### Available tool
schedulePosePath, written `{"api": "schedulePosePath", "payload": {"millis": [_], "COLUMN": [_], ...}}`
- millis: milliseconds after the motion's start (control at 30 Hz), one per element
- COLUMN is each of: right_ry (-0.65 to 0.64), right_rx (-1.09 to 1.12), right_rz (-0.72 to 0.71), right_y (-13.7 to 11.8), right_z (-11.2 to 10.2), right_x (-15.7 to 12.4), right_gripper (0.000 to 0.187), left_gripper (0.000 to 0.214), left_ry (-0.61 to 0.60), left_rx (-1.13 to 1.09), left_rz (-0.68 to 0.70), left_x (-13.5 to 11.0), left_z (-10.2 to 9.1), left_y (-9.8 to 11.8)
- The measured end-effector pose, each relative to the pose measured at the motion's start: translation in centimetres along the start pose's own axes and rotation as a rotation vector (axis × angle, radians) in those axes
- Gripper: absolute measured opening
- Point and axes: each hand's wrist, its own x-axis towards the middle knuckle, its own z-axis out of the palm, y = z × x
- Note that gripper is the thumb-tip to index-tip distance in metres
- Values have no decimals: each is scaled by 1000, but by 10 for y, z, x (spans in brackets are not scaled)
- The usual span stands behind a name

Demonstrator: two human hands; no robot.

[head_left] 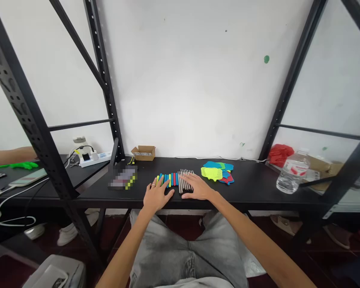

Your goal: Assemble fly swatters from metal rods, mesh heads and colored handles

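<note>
A row of slim coloured sticks (174, 179), in yellow, blue and red, lies side by side on the black table. Against its right end sits a row of silver metal rods (181, 185) with dark ends. My left hand (156, 196) rests palm down on the left part of the coloured sticks, fingers spread. Over the right side of the metal rods lies my right hand (196, 187), flat with its fingers extended and thumb apart. Parts of both rows are hidden under the hands. Right of them is a loose pile of flat yellow cards (211, 173) and blue pieces (211, 164).
An open small cardboard box (144, 153) stands at the back left, behind a blurred-out device (123, 178). A water bottle (293, 172) and a red plastic bag (280, 155) are at the right. Black shelf posts (108, 88) flank the table; another person's arm (12, 155) reaches in at left.
</note>
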Motion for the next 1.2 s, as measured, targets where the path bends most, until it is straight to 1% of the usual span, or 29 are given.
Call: {"api": "schedulePosePath", "payload": {"millis": [133, 267, 367, 633, 967, 1067, 1200], "right_ry": [4, 62, 76, 82, 114, 168, 309], "right_rx": [-20, -27, -16, 13, 38, 56, 109], "right_rz": [47, 91, 87, 98, 81, 89, 186], "right_y": [0, 1, 1, 7, 4, 4, 8], "right_z": [4, 8, 11, 11, 9, 9, 9], "right_x": [5, 9, 11, 13, 13, 12, 12], "right_gripper": [93, 86, 84, 88, 86, 76, 62], "left_gripper": [58, 56, 56, 57, 58, 57, 52], "left_ry": [5, 6, 11, 21, 36, 63, 89], "left_rx": [-3, -11, -10, -16, -19, -23, -24], "left_rz": [5, 4, -4, 11, 7, 7, 17], "left_x": [0, -1, -1, -1, -2, -3, -3], "left_z": [0, 2, 3, 5, 5, 4, 3], "left_y": [0, 0, 0, -1, -2, -1, 1]}}
